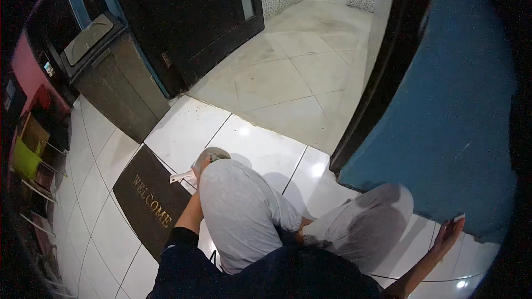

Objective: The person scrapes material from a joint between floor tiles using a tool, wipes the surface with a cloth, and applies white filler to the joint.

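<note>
I sit on the floor with my knees bent in grey trousers. Beside my left knee is my left hand (pixel 200 169), partly hidden by the leg, with fingers closed at a pale object (pixel 184 176) that has a narrow white end pointing left. Just beyond this hand lies a rounded, grey, shiny thing (pixel 218 151), cut off from sight by the knee; its kind is unclear. Far out to the right, my right hand (pixel 448 235) is near the foot of the blue wall, its fingers closed around a small whitish thing (pixel 460 218) too small to name.
A dark doormat (pixel 138 188) with gold lettering lies left on white floor tiles (pixel 191 119). Behind it stands a grey-brown bin (pixel 119 86) beside an open dark door (pixel 205 16). A doorway frame and blue wall (pixel 443 133) rise on the right. Chairs (pixel 27 158) line the far left.
</note>
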A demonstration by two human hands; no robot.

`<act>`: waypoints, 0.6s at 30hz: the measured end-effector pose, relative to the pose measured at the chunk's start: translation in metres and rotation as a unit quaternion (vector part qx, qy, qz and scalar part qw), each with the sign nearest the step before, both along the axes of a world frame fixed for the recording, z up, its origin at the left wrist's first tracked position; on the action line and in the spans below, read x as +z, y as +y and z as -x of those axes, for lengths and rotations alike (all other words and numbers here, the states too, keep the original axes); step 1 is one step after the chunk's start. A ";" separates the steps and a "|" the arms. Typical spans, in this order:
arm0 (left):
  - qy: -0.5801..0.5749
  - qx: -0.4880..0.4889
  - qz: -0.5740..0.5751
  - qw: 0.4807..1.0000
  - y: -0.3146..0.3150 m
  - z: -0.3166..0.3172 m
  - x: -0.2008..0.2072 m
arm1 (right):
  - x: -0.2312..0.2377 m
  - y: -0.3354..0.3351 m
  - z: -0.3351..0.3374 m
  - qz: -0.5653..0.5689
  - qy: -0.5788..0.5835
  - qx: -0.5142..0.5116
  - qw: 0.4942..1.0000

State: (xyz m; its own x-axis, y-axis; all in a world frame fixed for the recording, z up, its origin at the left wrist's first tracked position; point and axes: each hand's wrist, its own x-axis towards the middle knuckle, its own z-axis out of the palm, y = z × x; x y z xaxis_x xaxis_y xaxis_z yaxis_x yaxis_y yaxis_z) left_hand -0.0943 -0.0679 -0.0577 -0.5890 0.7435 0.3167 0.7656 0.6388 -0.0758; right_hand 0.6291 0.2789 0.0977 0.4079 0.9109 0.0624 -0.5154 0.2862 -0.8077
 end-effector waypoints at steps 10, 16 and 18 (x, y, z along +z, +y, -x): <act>-0.045 0.017 -0.040 0.998 0.004 0.026 -0.002 | 0.048 0.011 0.043 -0.070 -0.031 0.104 0.992; -0.091 0.007 -0.044 0.995 0.008 0.044 0.024 | 0.055 0.009 0.046 -0.122 -0.075 0.123 0.982; -0.107 -0.008 -0.042 0.993 0.011 0.039 0.034 | 0.071 -0.003 0.065 -0.059 -0.060 0.049 0.995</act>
